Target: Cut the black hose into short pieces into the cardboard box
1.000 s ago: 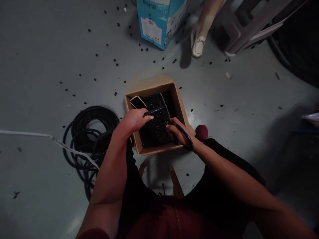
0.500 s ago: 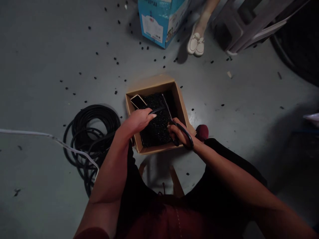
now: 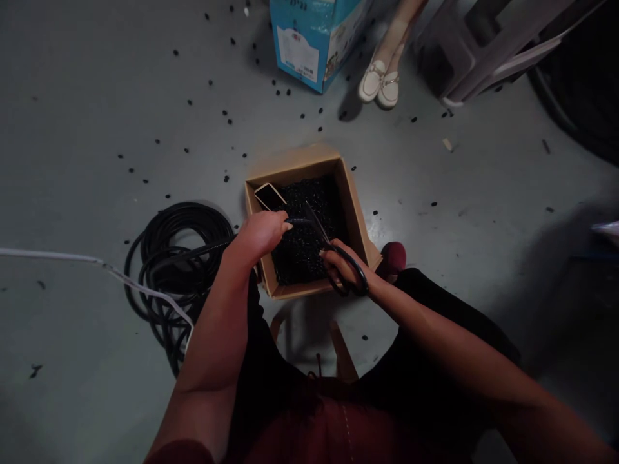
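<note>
Head view, nearest first: dark trousers [image 3: 449, 322] spread to either side, with light wooden legs [image 3: 342, 351] between them and, to the right, a maroon shoe [image 3: 394, 258] beside an open cardboard box [image 3: 355, 212] on the grey floor [image 3: 87, 193]. Over the box's right part, the right hand [image 3: 343, 263] grips black-handled scissors [image 3: 319, 229]; their long axis runs slantwise, handle loops near and right, tips pointing far and left. How far the blades stand apart is too dark to tell. Level with the blades on the left, the left hand [image 3: 264, 233] is closed round a black ribbed tube [image 3: 298, 221], whose short free end sticks out past the fingers, lies almost straight left to right and points right, meeting the blades over the box; whether they touch is unclear. Behind that hand, tubing runs left to a loose coil [image 3: 193, 216] on the floor, and a white cable [image 3: 53, 255] reaches in from the left edge. Small black pieces [image 3: 309, 258] fill the box's bottom, and a phone [image 3: 269, 196] rests tilted in its far left corner. Farther off, black bits [image 3: 211, 83] dot the floor; beyond stand a blue carton [image 3: 300, 51], another person's white shoes [image 3: 372, 82] to its right, and a grey plastic stool [image 3: 457, 58] farther right.
</note>
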A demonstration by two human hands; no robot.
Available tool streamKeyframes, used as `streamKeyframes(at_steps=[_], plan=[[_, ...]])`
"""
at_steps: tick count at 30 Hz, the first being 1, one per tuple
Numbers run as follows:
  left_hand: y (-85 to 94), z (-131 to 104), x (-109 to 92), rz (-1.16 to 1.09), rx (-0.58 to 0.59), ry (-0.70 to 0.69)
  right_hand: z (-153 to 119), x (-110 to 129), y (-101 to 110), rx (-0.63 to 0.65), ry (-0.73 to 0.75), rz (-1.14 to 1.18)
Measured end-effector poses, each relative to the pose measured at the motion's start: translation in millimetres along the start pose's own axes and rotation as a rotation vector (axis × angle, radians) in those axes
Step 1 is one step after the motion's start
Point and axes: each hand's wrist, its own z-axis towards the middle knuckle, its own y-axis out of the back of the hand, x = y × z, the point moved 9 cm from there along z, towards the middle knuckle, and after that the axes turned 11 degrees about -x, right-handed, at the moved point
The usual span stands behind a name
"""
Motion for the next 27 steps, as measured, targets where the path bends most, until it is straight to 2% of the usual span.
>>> streamKeyframes(at_steps=[5,11,16,27], plan=[[15.0,0.6,2.5,-0.082,-0.103,0.026,11.0,-10.5,0.7,-0.008,-0.044,0.171],[39.6,-0.3,-2.7,-0.224,-0.246,0.051,8.6,9.0,4.5,-0.070,0.100,0.273],[43.2,1.4,-7.2,-0.222,-0.279,0.063,-1.2,27.3,12.7,-0.118,0.228,0.224],[43.8,2.1,-24.8,-0.189,-0.277,0.042,-10.8,31.8,11.2,-0.111,0.225,0.076]])
